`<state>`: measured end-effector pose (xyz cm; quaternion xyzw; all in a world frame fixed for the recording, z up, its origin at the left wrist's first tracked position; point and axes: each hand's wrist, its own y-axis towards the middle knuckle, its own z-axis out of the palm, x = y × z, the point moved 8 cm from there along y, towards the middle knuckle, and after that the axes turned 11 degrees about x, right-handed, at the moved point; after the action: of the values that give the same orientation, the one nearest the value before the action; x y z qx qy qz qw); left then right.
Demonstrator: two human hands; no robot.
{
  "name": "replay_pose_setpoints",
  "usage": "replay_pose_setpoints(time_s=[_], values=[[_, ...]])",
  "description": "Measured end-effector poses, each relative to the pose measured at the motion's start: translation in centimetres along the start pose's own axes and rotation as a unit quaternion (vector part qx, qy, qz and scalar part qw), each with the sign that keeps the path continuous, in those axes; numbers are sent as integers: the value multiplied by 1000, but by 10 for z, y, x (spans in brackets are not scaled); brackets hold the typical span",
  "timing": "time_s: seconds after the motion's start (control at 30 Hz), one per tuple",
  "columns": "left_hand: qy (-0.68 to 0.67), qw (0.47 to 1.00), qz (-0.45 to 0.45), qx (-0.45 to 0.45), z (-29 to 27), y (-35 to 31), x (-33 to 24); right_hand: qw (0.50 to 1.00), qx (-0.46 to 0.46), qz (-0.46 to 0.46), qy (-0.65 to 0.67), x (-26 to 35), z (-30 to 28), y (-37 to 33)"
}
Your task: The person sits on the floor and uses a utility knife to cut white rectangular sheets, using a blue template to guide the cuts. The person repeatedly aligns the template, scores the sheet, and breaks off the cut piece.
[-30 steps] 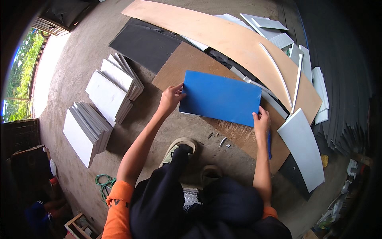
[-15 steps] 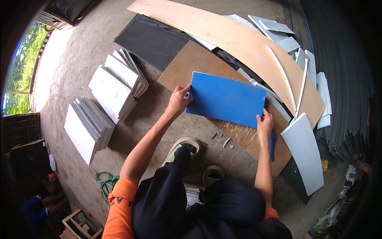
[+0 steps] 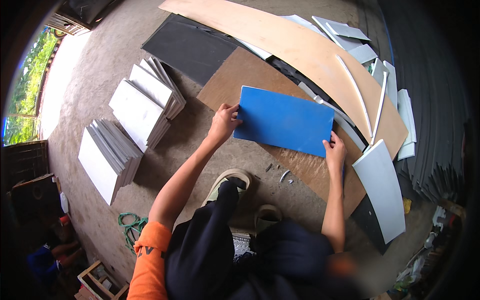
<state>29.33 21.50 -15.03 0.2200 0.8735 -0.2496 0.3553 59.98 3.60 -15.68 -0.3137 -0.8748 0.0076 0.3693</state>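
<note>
A flat rectangular blue panel (image 3: 285,121) is held level in front of me between both hands. My left hand (image 3: 223,123) pinches its left edge, thumb and fingers closed on it. My right hand (image 3: 336,151) grips the lower right corner. Below the panel lies a worn brown board (image 3: 220,77), partly hidden by it. Only a sliver of a slim blue object shows beside my right wrist; its kind is hidden. A white curved-edge sheet (image 3: 382,187) rests to the right of my right hand.
Two stacks of white sheets (image 3: 145,97) (image 3: 107,160) stand on the concrete floor at left. A long tan board (image 3: 280,37) carries thin white strips (image 3: 355,95). Black sheets (image 3: 192,47) and white offcuts (image 3: 350,32) lie around it. Green cord (image 3: 131,227) is near my left elbow.
The blue panel has shifted very slightly up in the view, still in both hands. My right hand and forearm now cover most of the slim blue object.
</note>
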Motion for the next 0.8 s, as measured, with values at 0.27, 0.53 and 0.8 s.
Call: replay_pose_setpoints(time_s=[0.27,0.53,0.8], values=[[15,1000,-6,13,0,5,3,998,36,7,59,-8,-5,10],[11,1000,-3,11,4,8,11,986,75,5,146,-16,-4,15],[-2,1000,-7,8,4,8,12,986,83,0,143,-21,-4,17]])
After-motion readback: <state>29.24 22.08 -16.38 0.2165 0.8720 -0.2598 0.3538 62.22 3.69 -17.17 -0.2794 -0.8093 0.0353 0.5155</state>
